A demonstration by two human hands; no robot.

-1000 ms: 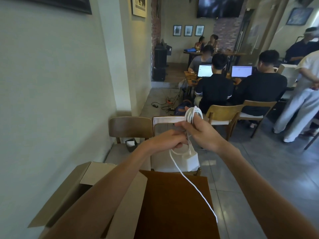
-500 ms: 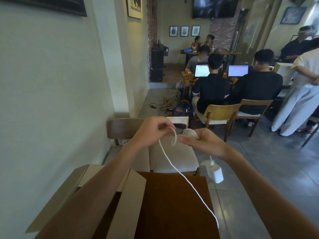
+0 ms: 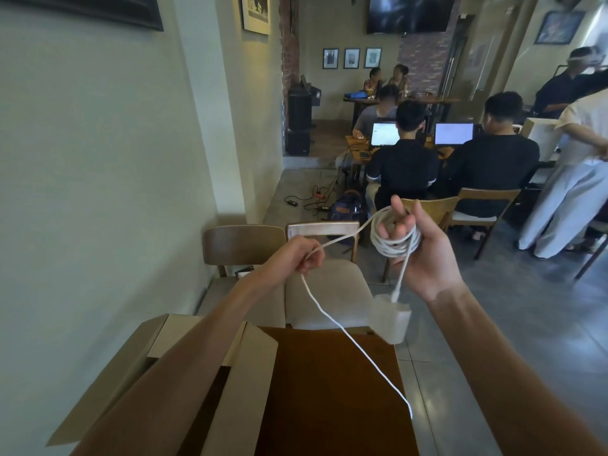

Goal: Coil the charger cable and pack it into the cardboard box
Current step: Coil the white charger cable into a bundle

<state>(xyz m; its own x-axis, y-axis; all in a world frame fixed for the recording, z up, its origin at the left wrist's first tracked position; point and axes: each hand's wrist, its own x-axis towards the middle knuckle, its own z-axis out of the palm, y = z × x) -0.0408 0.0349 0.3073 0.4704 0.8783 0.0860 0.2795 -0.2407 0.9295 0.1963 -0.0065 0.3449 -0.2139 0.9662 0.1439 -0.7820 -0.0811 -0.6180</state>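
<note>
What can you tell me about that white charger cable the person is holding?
The charger cable is thin, white and looks rubbery. Part of it is wound into several loops around the fingers of the right hand. From the coil a short length drops to a blurred white charger block hanging in the air. Another strand runs across to the left hand, which pinches it; from there the loose tail hangs down over the brown table, beside the open cardboard box.
</note>
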